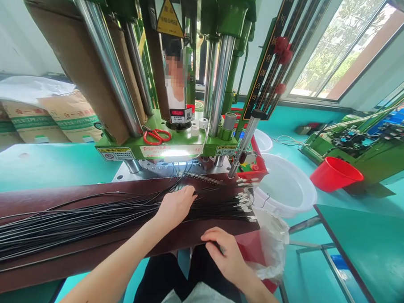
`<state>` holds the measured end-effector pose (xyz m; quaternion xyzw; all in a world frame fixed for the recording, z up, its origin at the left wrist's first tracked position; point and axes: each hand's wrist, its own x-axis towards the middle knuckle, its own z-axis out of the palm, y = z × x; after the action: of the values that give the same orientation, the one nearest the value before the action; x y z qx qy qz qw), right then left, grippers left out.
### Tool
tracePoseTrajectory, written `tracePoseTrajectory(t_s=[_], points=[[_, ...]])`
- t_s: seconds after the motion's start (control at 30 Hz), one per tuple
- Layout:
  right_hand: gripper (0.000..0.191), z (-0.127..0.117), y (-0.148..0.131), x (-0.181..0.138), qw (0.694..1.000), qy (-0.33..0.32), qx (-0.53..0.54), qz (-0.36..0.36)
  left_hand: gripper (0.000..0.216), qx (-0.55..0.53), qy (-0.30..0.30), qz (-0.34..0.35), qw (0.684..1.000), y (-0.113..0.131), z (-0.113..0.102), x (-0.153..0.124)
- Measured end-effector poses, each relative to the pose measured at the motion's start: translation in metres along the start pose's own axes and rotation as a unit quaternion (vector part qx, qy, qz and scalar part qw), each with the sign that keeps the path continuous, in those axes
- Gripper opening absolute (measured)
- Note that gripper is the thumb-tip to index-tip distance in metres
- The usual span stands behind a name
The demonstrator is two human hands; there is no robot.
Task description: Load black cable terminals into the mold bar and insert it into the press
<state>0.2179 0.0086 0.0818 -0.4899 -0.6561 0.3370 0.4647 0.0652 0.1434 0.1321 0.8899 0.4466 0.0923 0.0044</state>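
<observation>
My left hand point(177, 206) is over a long bundle of black cables point(98, 218) that lies across the brown tabletop point(215, 230). Its fingers are closed around a black cable, and the fingertips are partly hidden. Several cables run from this spot up into the lit gap of the green press point(178, 146). White connector ends point(245, 202) of the bundle lie together to the right. At the tabletop's front edge is my right hand point(226, 255), fingers bent and thumb apart, with nothing visible in it.
Red-handled scissors point(157, 136) lie on the press ledge. On the right are a red crate point(258, 169), a large white tub point(281, 186), a plastic bag point(272, 239), a red bucket point(336, 174) and a green table point(368, 248). Paper sacks point(66, 114) stand at left.
</observation>
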Motion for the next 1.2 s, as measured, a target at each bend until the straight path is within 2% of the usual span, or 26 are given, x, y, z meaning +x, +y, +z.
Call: tracePoseTrajectory(t_s=[0.07,0.17,0.3,0.4,0.47,0.53,0.63,0.73,0.93,1.1,1.2], points=[[0.021,0.003,0.007,0.011,0.984,-0.001,0.158,0.082,0.02,-0.035,-0.015,-0.019,0.999,0.0,-0.01,0.0],[0.037,0.004,0.014,0.032,0.926,0.051,0.351,0.13,0.018,-0.073,-0.032,-0.001,0.997,0.003,-0.015,-0.004],[0.03,0.003,0.018,0.047,0.884,0.126,0.427,0.144,0.018,-0.07,-0.064,0.032,0.995,0.008,0.002,-0.008],[0.044,0.002,0.018,0.048,0.85,0.163,0.474,0.164,0.032,-0.062,-0.072,0.002,0.995,0.011,0.016,-0.002],[0.055,0.0,0.018,0.047,0.834,0.18,0.494,0.165,0.03,-0.053,-0.09,-0.036,0.994,0.011,0.022,0.007],[0.055,-0.004,0.017,0.045,0.831,0.185,0.499,0.164,0.024,-0.037,-0.12,-0.052,0.991,0.011,0.024,0.016],[0.049,-0.008,0.018,0.043,0.832,0.183,0.495,0.17,0.02,-0.023,-0.147,-0.031,0.988,0.009,0.024,0.024],[0.047,-0.009,0.022,0.041,0.838,0.174,0.491,0.164,0.017,-0.028,-0.136,-0.007,0.99,0.007,0.024,0.025],[0.044,-0.003,0.03,0.039,0.863,0.159,0.456,0.149,0.008,0.006,-0.067,0.035,0.997,0.005,0.021,0.017],[0.038,-0.002,0.03,0.038,0.878,0.139,0.438,0.133,0.013,-0.063,-0.118,0.026,0.991,0.0,0.016,0.014],[0.033,-0.002,0.029,0.036,0.887,0.134,0.424,0.121,0.011,-0.098,-0.126,0.073,0.984,-0.003,0.014,0.013]])
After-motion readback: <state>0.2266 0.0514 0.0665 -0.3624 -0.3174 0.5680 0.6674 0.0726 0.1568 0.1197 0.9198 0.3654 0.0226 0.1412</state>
